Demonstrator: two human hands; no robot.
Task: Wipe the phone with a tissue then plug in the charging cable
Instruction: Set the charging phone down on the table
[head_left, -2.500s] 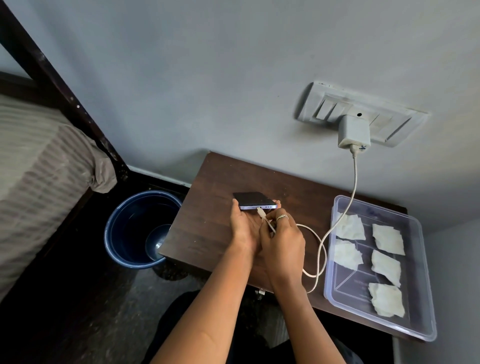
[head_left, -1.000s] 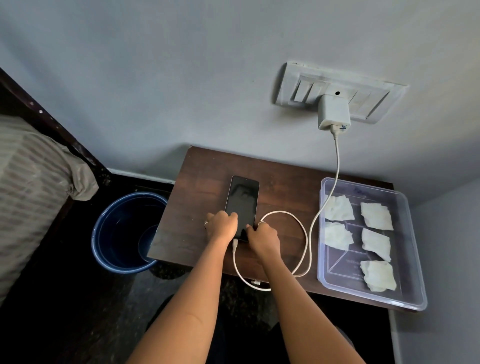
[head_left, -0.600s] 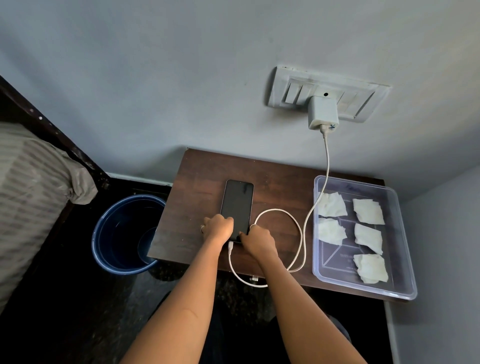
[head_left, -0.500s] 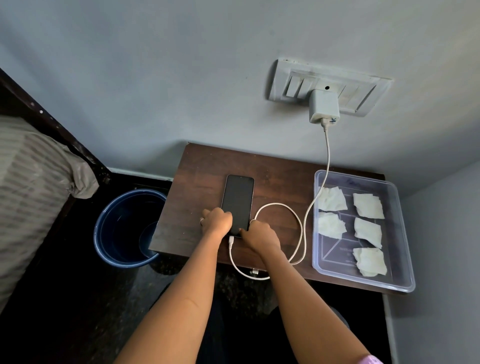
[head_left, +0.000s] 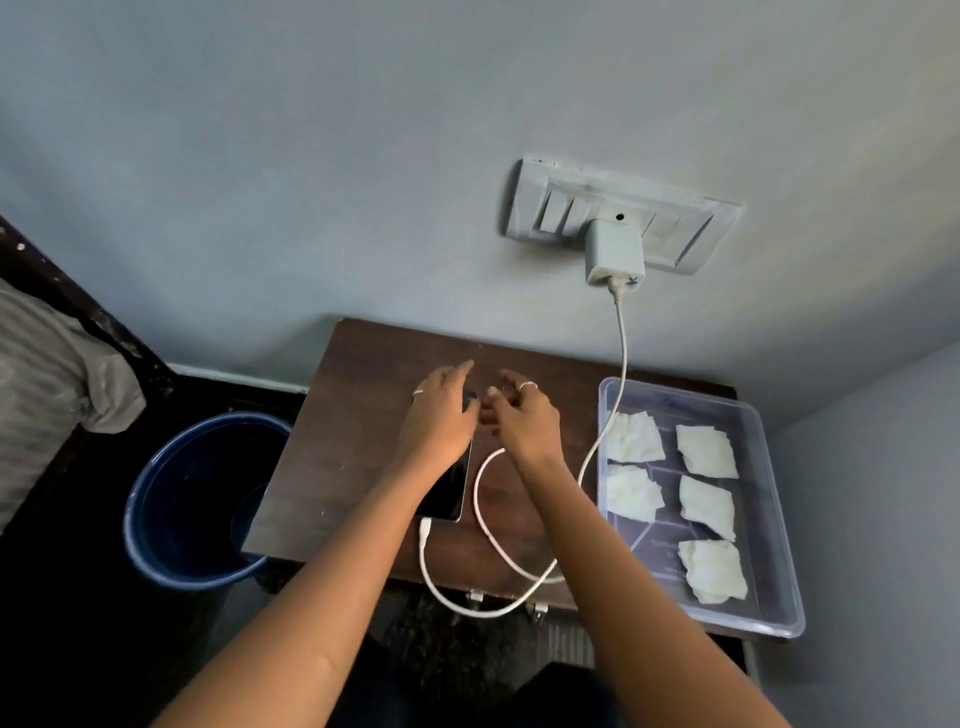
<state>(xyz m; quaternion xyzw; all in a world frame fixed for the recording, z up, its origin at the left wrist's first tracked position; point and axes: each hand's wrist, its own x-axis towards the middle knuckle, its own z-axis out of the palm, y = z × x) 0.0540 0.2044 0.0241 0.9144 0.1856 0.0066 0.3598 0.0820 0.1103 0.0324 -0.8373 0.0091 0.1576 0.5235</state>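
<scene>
Phone (head_left: 448, 493) lies flat, screen up and dark, on the dark wooden counter (head_left: 332, 467) at centre frame, its far end hidden under the left hand (head_left: 441, 415). White charging cable (head_left: 485, 499) runs from the adapter (head_left: 614, 252) in the wall switchboard (head_left: 675, 228) at upper right, drops along the left wall of the clear plastic tray (head_left: 779, 519), loops over the counter's near edge and comes up to the phone's near end, where its plug (head_left: 425, 531) sits against the port. Judged seated, though the joint itself is too small to confirm.

Left hand: hovers over or rests on the phone's upper part, fingers extended, relaxed, gripping nothing. Cannot tell if it touches the glass. Right hand (head_left: 522, 421): just right of the left hand, above the counter, fingers loosely curled, holding nothing visible. Motion blur on both sets of fingertips.

Five folded tissues (head_left: 706, 449) lie in the tray at right. No tissue in either hand. Blue bin (head_left: 156, 499) at lower left beside the counter; contents not discernible.

Progress: cable step looks done. Whether the wiping was done cannot be read from this frame. If it was, nothing remains but to withdraw the hands.
</scene>
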